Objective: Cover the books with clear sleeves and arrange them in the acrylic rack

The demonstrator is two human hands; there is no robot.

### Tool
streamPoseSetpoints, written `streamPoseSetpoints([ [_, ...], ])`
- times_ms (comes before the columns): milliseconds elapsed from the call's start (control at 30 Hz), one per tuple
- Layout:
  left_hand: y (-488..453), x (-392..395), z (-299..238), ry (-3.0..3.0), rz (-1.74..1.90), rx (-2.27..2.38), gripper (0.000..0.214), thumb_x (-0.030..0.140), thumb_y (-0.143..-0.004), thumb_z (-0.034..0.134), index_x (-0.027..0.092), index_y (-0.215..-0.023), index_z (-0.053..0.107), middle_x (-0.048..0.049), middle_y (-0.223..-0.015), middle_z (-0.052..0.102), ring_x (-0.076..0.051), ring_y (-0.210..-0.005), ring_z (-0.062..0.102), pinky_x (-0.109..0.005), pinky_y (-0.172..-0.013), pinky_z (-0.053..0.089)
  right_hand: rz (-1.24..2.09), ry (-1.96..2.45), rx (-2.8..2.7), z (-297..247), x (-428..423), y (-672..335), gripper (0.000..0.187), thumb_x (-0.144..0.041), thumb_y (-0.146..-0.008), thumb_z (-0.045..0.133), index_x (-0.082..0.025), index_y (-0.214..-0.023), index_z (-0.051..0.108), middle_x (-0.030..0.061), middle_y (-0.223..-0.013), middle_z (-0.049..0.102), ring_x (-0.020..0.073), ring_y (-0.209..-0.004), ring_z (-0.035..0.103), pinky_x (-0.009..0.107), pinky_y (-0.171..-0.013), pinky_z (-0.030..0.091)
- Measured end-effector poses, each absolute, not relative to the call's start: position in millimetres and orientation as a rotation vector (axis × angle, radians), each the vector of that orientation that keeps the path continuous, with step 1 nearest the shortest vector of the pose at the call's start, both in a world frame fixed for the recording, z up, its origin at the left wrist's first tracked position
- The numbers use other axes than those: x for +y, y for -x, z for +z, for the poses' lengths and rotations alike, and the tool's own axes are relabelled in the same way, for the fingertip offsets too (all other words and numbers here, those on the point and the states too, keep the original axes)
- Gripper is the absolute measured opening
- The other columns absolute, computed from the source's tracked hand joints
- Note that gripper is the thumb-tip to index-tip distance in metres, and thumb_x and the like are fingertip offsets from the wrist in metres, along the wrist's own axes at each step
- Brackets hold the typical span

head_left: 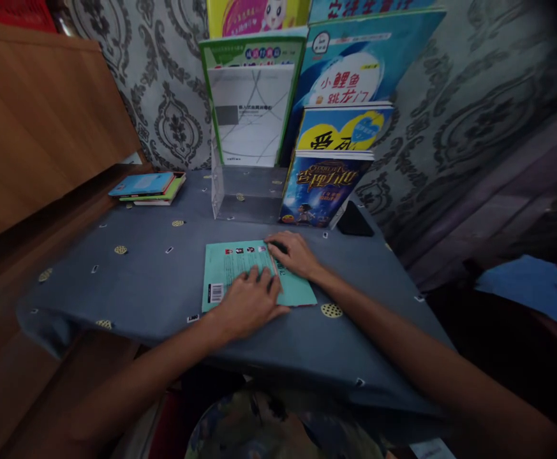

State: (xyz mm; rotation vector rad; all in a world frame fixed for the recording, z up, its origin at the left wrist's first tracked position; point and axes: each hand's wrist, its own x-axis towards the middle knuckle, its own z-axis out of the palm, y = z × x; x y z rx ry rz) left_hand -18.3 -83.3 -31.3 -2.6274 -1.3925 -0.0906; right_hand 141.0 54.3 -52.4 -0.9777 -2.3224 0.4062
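A teal book lies on the cloth-covered table in front of me, its back cover with a barcode at the left. It seems spread face down, with the spine running down between its two covers. My left hand rests on the back cover near the spine, fingers spread and flat. At the top of the spine, my right hand touches the book with its fingers stretched out and slightly bent. Neither hand grips anything. The fingers partly hide the print on the cover.
Beyond the book stands a clear display rack holding several upright books, with a dark blue one at front right. A black phone-like object lies right of the rack. Back left is a small book stack, near a wooden panel.
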Motion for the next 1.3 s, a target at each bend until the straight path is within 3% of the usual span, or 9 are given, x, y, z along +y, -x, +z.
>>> streamPoseSetpoints([
  [100, 45, -72, -31, 2.646, -0.199, -1.443, 0.043, 0.043, -0.105, 0.037, 0.016, -0.128, 0.061, -0.0130, -0.138, 0.064, -0.027, -0.129, 0.059, -0.041, -0.106, 0.050, 0.363, 0.960, -2.354, -55, 53, -142, 0.029, -0.025, -0.095, 0.049, -0.017, -0.111, 0.072, 0.0110, -0.112, 0.075, 0.0285, -0.107, 0.066, 0.047, -0.097, 0.048],
  [267, 95, -45, -27, 2.515, -0.242, -1.703, 0.039, 0.026, -0.103, 0.039, 0.017, -0.135, 0.059, -0.0113, -0.144, 0.060, -0.025, -0.131, 0.059, -0.042, -0.111, 0.048, 0.349, 0.949, -2.394, -58, 55, -143, 0.030, -0.024, -0.097, 0.046, -0.018, -0.114, 0.071, 0.0114, -0.115, 0.074, 0.0289, -0.107, 0.064, 0.046, -0.094, 0.048],
  [467, 113, -32, -34, 2.529, -0.438, -1.649, 0.037, 0.026, -0.103, 0.040, 0.017, -0.131, 0.063, -0.0101, -0.139, 0.064, -0.025, -0.128, 0.062, -0.043, -0.109, 0.050, 0.260, 0.960, -2.475, -53, 54, -142, 0.032, -0.023, -0.099, 0.042, -0.015, -0.114, 0.070, 0.0149, -0.116, 0.073, 0.0305, -0.104, 0.063, 0.047, -0.091, 0.047],
  [633, 115, -34, -47, 2.567, -0.672, -1.609, 0.036, 0.028, -0.104, 0.041, 0.017, -0.130, 0.063, -0.0112, -0.138, 0.064, -0.025, -0.130, 0.060, -0.047, -0.110, 0.049, 0.150, 0.891, -2.602, -44, 48, -131, 0.034, -0.024, -0.102, 0.040, -0.015, -0.118, 0.069, 0.0160, -0.124, 0.069, 0.0312, -0.117, 0.060, 0.051, -0.103, 0.042],
  [800, 122, -32, -49, 2.548, -0.847, -1.721, 0.034, 0.023, -0.103, 0.040, 0.016, -0.127, 0.062, -0.0129, -0.133, 0.066, -0.024, -0.126, 0.061, -0.046, -0.109, 0.049, 0.242, 0.603, -2.700, -36, 36, -104, 0.031, -0.026, -0.101, 0.047, -0.017, -0.124, 0.066, 0.0147, -0.136, 0.064, 0.0295, -0.127, 0.056, 0.052, -0.108, 0.042],
  [1033, 144, -24, -46, 2.682, -1.080, -1.777, 0.031, 0.022, -0.100, 0.044, 0.018, -0.120, 0.066, -0.0091, -0.124, 0.071, -0.020, -0.116, 0.064, -0.040, -0.103, 0.051, 0.384, -0.108, -2.837, -25, -10, -64, 0.028, -0.022, -0.103, 0.043, -0.015, -0.117, 0.067, 0.0110, -0.127, 0.070, 0.0218, -0.121, 0.062, 0.043, -0.111, 0.040],
  [1167, 148, -24, -42, 2.689, -1.139, -1.899, 0.033, 0.023, -0.099, 0.043, 0.018, -0.123, 0.066, -0.0080, -0.120, 0.072, -0.020, -0.111, 0.066, -0.038, -0.099, 0.052, 0.394, -0.162, -2.839, -28, -16, -55, 0.030, -0.020, -0.104, 0.041, -0.015, -0.120, 0.066, 0.0100, -0.127, 0.071, 0.0193, -0.120, 0.063, 0.040, -0.112, 0.040],
  [1300, 148, -24, -39, 2.678, -1.224, -2.024, 0.039, 0.036, -0.102, 0.040, 0.017, -0.128, 0.064, -0.0097, -0.123, 0.072, -0.022, -0.115, 0.066, -0.038, -0.102, 0.050, 0.506, -0.100, -2.787, -36, 2, -49, 0.030, -0.020, -0.104, 0.044, -0.016, -0.123, 0.066, 0.0102, -0.132, 0.069, 0.0198, -0.127, 0.060, 0.042, -0.117, 0.036],
])
